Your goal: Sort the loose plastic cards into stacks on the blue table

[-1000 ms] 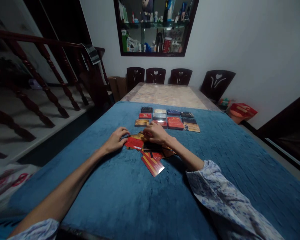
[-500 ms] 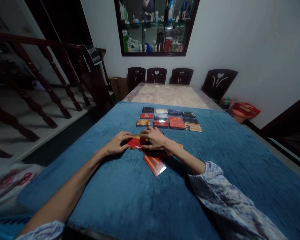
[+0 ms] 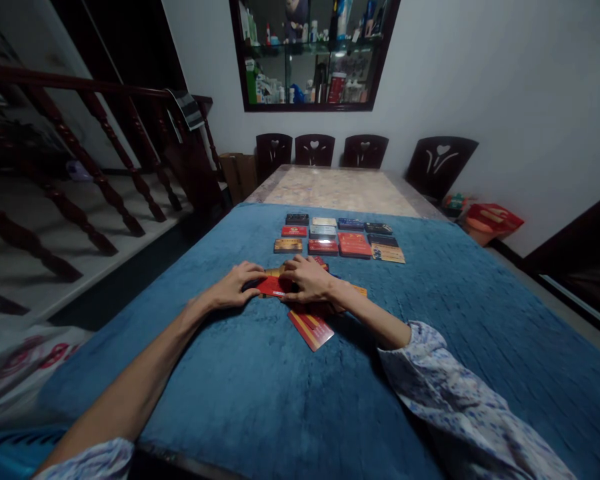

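A loose pile of red and orange cards (image 3: 311, 327) lies on the blue cloth (image 3: 290, 393) in front of me. My left hand (image 3: 235, 285) rests at the pile's left edge, fingers curled onto a red card (image 3: 273, 287). My right hand (image 3: 310, 280) lies on top of the pile, its fingers bent and touching the same red card from the right. Beyond my hands several cards (image 3: 340, 239) are laid out flat in neat rows.
The blue cloth covers the near part of a long marble-topped table (image 3: 335, 190). Dark chairs (image 3: 363, 151) line its far end. A wooden stair railing (image 3: 105, 160) runs along the left. A red bag (image 3: 490, 220) sits on the floor at the right.
My right hand slid left and nearer across the pile to meet the left hand at the red card. The left hand shifted slightly right.
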Tool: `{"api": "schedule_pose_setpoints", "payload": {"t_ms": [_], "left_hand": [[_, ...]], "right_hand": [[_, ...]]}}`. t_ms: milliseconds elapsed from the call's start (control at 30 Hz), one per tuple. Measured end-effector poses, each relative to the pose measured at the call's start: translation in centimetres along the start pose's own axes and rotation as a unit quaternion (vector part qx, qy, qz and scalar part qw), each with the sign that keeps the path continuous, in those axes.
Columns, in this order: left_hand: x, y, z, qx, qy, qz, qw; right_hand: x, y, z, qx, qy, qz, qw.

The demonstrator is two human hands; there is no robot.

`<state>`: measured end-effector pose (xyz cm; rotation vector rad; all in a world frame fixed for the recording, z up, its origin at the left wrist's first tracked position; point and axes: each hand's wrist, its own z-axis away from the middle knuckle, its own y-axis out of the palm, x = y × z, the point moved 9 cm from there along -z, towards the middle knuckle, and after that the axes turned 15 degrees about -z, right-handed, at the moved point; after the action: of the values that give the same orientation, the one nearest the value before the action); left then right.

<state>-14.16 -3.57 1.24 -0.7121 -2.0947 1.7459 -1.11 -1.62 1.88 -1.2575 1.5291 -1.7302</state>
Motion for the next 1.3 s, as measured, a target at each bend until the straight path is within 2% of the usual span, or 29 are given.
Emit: {"api": "schedule_pose_setpoints", "payload": {"t_ms": [333, 767, 1100, 1300], "left_hand": [[-0.5, -0.9, -0.1, 0.004, 0.006, 0.003, 1.000], [-0.4, -1.5, 0.0, -0.065, -0.001, 0.031, 0.997], [1.5, -0.5, -0.2, -0.101, -0.054, 0.056, 0.992], [1.7, -0.5, -0.4, -0.117, -0.084, 0.059, 0.988]], "right_hand": [[0.0, -0.3, 0.0, -0.014, -0.023, -0.009, 1.000], [0.3, -1.4, 0.3, -0.051, -0.069, -0.044, 0.995], [-0.8, -1.8, 0.1, -0.080, -0.041, -0.063, 0.994], [-2.1, -1.5, 0.1, -0.091, 0.018, -0.057, 0.994]]}}
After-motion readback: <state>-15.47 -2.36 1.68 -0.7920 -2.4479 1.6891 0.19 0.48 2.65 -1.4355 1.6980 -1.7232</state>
